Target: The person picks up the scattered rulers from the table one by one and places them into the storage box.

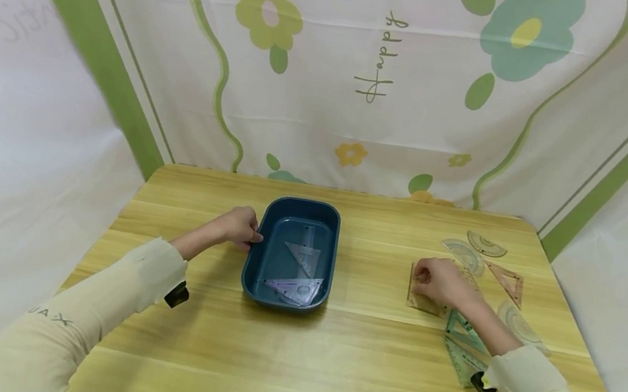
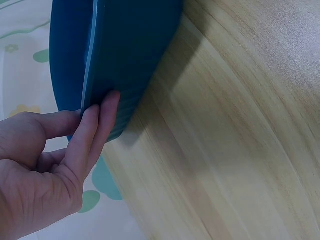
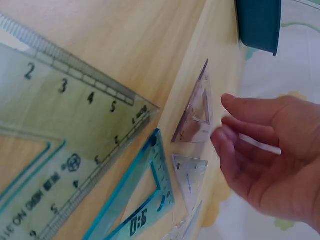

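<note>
Left hand (image 1: 239,225) pinches the left rim of the blue tray (image 1: 276,263); clear triangles (image 1: 296,287) inside. Right hand (image 1: 443,284), fingers loosely bent, thumb apart, at a clear set square (image 1: 418,301) right of the tray; contact, can't tell.

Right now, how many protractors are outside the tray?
3: tan protractor, farthest back; clear one, just nearer; another clear one, beside the right forearm. The right hand may hide more.
</note>
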Action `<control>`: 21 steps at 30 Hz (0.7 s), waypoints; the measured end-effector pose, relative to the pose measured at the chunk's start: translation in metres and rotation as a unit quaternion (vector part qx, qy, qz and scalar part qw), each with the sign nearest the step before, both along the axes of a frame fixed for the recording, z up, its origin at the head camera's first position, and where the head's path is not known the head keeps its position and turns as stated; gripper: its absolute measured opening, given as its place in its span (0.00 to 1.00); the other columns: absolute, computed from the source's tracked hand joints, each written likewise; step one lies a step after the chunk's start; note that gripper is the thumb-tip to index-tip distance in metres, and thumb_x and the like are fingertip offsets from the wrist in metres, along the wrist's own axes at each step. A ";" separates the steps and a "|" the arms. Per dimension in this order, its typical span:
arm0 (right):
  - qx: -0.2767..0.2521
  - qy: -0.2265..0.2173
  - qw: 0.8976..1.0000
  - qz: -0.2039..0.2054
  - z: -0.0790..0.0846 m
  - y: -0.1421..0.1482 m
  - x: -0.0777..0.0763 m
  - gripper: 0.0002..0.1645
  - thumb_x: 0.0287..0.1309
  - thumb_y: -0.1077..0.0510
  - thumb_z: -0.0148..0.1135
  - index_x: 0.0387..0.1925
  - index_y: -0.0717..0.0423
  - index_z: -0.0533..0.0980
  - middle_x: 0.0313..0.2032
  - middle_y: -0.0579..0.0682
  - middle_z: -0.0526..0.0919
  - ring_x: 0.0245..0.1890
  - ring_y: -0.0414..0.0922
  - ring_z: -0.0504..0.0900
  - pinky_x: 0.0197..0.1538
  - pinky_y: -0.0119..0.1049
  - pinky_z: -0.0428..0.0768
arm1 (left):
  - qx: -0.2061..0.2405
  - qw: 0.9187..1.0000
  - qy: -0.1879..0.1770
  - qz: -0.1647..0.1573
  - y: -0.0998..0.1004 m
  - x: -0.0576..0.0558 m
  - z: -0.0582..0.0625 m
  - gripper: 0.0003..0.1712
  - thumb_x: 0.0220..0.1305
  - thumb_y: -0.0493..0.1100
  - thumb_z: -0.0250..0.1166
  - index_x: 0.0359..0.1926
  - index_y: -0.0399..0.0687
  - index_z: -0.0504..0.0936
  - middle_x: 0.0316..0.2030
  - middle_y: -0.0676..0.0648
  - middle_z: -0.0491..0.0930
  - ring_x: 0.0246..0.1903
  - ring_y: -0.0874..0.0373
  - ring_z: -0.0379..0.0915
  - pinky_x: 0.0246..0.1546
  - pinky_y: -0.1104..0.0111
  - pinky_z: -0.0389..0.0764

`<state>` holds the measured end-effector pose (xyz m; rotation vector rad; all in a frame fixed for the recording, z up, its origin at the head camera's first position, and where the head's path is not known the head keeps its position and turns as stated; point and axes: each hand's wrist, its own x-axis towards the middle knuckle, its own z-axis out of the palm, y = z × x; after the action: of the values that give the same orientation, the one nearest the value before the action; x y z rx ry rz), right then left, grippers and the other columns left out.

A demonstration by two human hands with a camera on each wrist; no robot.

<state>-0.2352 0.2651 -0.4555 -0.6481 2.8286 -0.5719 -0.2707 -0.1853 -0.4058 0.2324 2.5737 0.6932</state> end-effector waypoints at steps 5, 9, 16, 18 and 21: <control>0.060 0.000 0.997 -0.053 0.000 -0.005 0.006 0.21 0.55 0.50 0.74 0.32 0.63 0.75 0.20 0.48 0.73 0.20 0.41 0.68 0.27 0.36 0.72 | -0.001 1.000 -0.001 0.003 0.001 0.000 0.001 0.28 0.67 0.38 0.65 0.10 0.49 0.68 0.11 0.53 0.69 0.19 0.54 0.80 0.35 0.59 0.86; 0.085 0.008 0.994 -0.071 0.000 -0.012 0.011 0.25 0.53 0.49 0.75 0.20 0.56 0.68 0.17 0.47 0.67 0.17 0.41 0.61 0.22 0.33 0.63 | 0.000 1.000 0.000 0.000 0.002 -0.001 0.003 0.28 0.67 0.38 0.65 0.10 0.49 0.67 0.10 0.53 0.68 0.18 0.56 0.79 0.36 0.58 0.86; 0.070 -0.036 0.993 -0.084 0.002 -0.020 0.009 0.23 0.52 0.54 0.76 0.23 0.58 0.68 0.17 0.46 0.61 0.18 0.41 0.58 0.24 0.33 0.61 | 0.005 1.000 -0.001 0.004 0.001 0.000 0.004 0.26 0.67 0.38 0.65 0.11 0.48 0.69 0.11 0.53 0.69 0.20 0.53 0.81 0.36 0.59 0.87; 0.057 -0.050 0.994 -0.080 0.002 -0.021 0.008 0.25 0.51 0.54 0.76 0.20 0.55 0.65 0.17 0.44 0.58 0.18 0.40 0.56 0.24 0.33 0.59 | 0.004 1.000 -0.004 0.008 0.001 0.000 0.003 0.26 0.67 0.38 0.65 0.12 0.48 0.69 0.11 0.53 0.70 0.24 0.49 0.84 0.38 0.58 0.87; 0.037 -0.062 0.995 -0.074 0.001 -0.020 0.007 0.24 0.50 0.55 0.77 0.19 0.56 0.67 0.18 0.45 0.63 0.20 0.41 0.60 0.25 0.33 0.61 | 0.004 1.000 -0.005 0.009 0.001 0.000 0.002 0.27 0.67 0.38 0.65 0.11 0.49 0.67 0.11 0.54 0.69 0.27 0.46 0.85 0.39 0.58 0.87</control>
<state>-0.2284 0.2455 -0.4541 -0.3777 2.7817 -0.5077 -0.2705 -0.1844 -0.4041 0.2085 2.5667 0.7101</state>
